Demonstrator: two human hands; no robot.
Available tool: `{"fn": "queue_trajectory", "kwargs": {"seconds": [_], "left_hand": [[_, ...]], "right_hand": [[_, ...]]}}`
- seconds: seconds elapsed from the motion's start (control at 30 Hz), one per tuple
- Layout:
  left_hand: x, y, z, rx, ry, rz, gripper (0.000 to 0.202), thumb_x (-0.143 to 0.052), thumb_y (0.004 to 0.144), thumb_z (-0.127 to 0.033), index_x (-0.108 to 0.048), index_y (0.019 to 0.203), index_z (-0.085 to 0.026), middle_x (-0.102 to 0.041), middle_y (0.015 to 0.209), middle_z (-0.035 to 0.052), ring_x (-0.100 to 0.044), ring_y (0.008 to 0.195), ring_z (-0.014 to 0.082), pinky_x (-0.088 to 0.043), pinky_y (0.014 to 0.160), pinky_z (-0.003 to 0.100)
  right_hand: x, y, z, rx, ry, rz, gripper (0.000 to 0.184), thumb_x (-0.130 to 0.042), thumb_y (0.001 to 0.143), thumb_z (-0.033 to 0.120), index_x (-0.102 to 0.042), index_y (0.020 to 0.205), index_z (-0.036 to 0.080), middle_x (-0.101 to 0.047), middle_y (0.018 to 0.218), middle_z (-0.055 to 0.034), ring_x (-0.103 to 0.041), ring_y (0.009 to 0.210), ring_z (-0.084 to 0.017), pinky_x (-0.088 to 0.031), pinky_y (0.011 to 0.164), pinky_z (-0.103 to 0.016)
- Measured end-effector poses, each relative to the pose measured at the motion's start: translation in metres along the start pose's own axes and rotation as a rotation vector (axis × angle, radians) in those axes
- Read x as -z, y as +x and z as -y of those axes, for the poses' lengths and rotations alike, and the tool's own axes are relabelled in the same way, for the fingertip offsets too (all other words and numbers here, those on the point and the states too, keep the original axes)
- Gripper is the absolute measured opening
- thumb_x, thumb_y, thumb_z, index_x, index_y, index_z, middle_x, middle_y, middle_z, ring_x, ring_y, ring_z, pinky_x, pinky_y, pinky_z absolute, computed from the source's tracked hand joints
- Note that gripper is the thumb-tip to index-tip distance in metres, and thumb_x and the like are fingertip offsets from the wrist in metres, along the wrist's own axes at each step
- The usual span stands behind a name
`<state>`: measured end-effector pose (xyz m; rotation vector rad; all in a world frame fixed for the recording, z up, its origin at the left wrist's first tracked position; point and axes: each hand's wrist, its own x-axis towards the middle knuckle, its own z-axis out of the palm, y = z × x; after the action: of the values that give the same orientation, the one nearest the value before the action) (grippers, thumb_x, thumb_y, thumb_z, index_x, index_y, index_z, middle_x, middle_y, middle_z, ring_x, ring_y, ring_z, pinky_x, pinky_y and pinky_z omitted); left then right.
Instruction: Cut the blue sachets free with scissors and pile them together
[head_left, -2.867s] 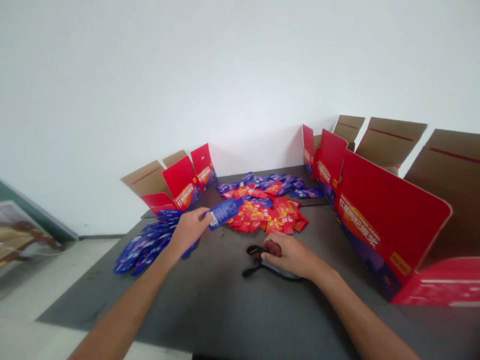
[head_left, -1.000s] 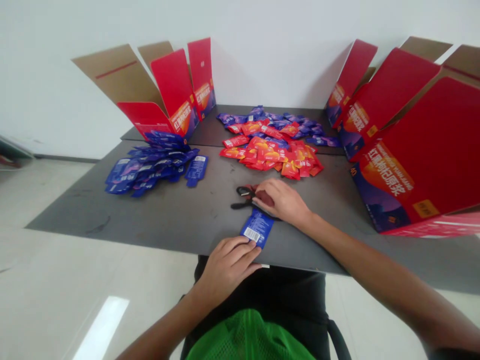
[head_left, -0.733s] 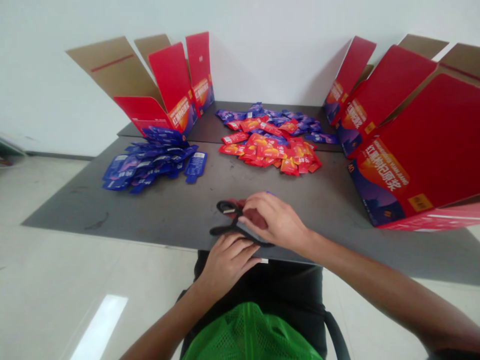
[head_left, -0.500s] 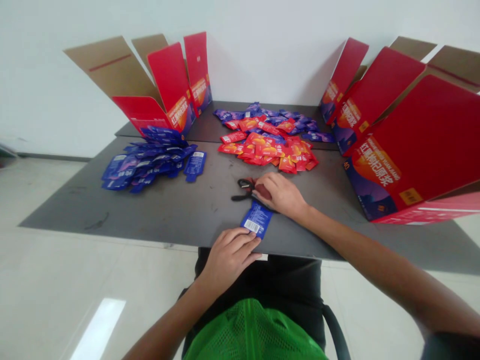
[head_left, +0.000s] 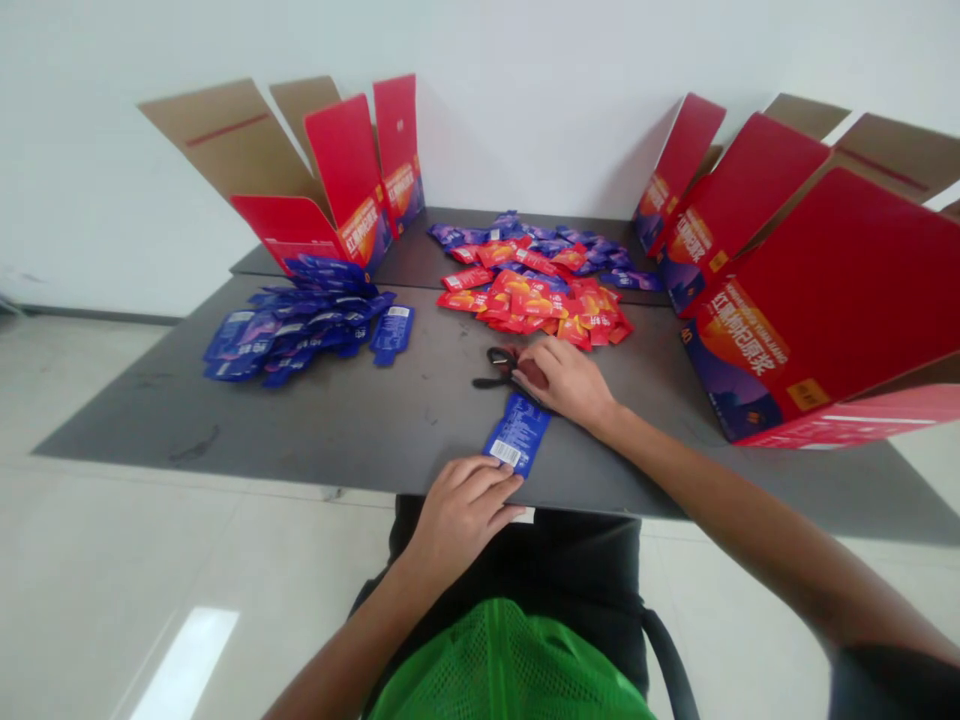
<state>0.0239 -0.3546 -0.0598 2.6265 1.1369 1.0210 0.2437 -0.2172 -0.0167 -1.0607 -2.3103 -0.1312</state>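
At the near edge of the dark table (head_left: 315, 440), the left hand (head_left: 461, 520) lies flat on a blue sachet (head_left: 517, 435) while the right hand (head_left: 564, 382) grips black-handled scissors (head_left: 499, 366); a slip of the blades could nick the sachet.

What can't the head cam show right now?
Head view only:
Scissors blades: hidden under the right hand.
Blue sachet small print: too small to read.
Red sachet pile: lower sachets hidden by upper ones.
Red carton: cut off by the right edge.

Blue sachet (head_left: 517, 435) no longer held up by pile; now flat near desk (head_left: 337, 440) edge, left hand (head_left: 461, 515) touching its lower end.
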Motion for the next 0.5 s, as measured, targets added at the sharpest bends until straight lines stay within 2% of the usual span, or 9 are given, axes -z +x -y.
{"fn": "queue_trajectory", "kwargs": {"seconds": [0.03,0.1,0.17,0.23,0.33,0.4,0.43,0.5], "left_hand": [[0.0,0.0,0.0,0.004,-0.001,-0.005,0.032,-0.077,0.091,-0.033,-0.072,0.119,-0.018,-0.076,0.116,0.0043,-0.065,0.108,0.0241,-0.054,0.092,0.041],[0.0,0.0,0.0,0.011,-0.002,-0.004,0.032,-0.077,0.092,-0.034,-0.072,0.119,-0.018,-0.076,0.116,0.0049,-0.065,0.108,0.0247,-0.054,0.092,0.041],[0.0,0.0,-0.001,0.02,0.001,0.02,0.028,-0.076,0.092,-0.034,-0.073,0.117,-0.019,-0.077,0.111,0.0049,-0.065,0.106,0.0251,-0.054,0.092,0.042],[0.0,0.0,-0.001,0.03,0.003,0.04,0.026,-0.076,0.093,-0.034,-0.074,0.115,-0.02,-0.077,0.108,0.0048,-0.065,0.105,0.0253,-0.054,0.092,0.042],[0.0,-0.001,0.0,0.032,-0.005,0.022,0.031,-0.077,0.092,-0.035,-0.073,0.118,-0.02,-0.077,0.113,0.0053,-0.065,0.107,0.0247,-0.054,0.092,0.042],[0.0,0.0,0.0,0.03,-0.01,0.007,0.032,-0.077,0.091,-0.035,-0.073,0.119,-0.02,-0.077,0.114,0.0055,-0.065,0.107,0.0247,-0.055,0.092,0.042],[0.0,0.0,-0.001,0.033,-0.013,0.008,0.031,-0.077,0.091,-0.035,-0.073,0.118,-0.02,-0.077,0.113,0.0055,-0.065,0.107,0.0248,-0.055,0.092,0.042],[0.0,0.001,-0.001,0.037,-0.019,0.013,0.032,-0.079,0.09,-0.033,-0.073,0.118,-0.02,-0.077,0.113,0.0057,-0.065,0.107,0.0247,-0.056,0.091,0.042]], "right_hand": [[0.004,0.002,0.002,0.004,0.015,-0.024,0.017,-0.061,0.101,0.037,-0.062,0.108,0.022,-0.068,0.108,-0.01,-0.064,0.097,-0.026,-0.054,0.083,-0.04],[0.009,-0.003,0.022,0.026,0.114,-0.059,0.017,-0.063,0.101,0.036,-0.061,0.111,0.023,-0.068,0.115,-0.0089,-0.064,0.104,-0.025,-0.054,0.089,-0.039],[0.007,-0.014,0.047,0.096,0.224,-0.015,0.014,-0.061,0.102,0.034,-0.061,0.113,0.025,-0.069,0.118,-0.0066,-0.064,0.107,-0.022,-0.054,0.09,-0.037],[0.0,-0.022,0.056,0.138,0.267,0.046,0.013,-0.06,0.103,0.034,-0.062,0.112,0.025,-0.069,0.114,-0.0058,-0.065,0.104,-0.021,-0.054,0.089,-0.035],[-0.006,-0.015,0.03,0.046,0.138,0.06,0.019,-0.062,0.102,0.039,-0.062,0.11,0.022,-0.068,0.108,-0.0085,-0.064,0.099,-0.024,-0.054,0.086,-0.038],[-0.002,-0.002,0.007,0.004,0.026,0.063,0.018,-0.061,0.101,0.038,-0.063,0.107,0.021,-0.067,0.106,-0.0099,-0.063,0.095,-0.026,-0.054,0.081,-0.04],[0.003,0.003,0.002,-0.012,0.007,0.045,0.017,-0.061,0.101,0.037,-0.062,0.107,0.021,-0.067,0.107,-0.0102,-0.063,0.095,-0.026,-0.053,0.081,-0.04],[0.012,0.007,0.01,-0.019,0.067,-0.019,0.017,-0.062,0.101,0.037,-0.061,0.11,0.022,-0.067,0.111,-0.0099,-0.063,0.1,-0.025,-0.054,0.085,-0.039]]}}
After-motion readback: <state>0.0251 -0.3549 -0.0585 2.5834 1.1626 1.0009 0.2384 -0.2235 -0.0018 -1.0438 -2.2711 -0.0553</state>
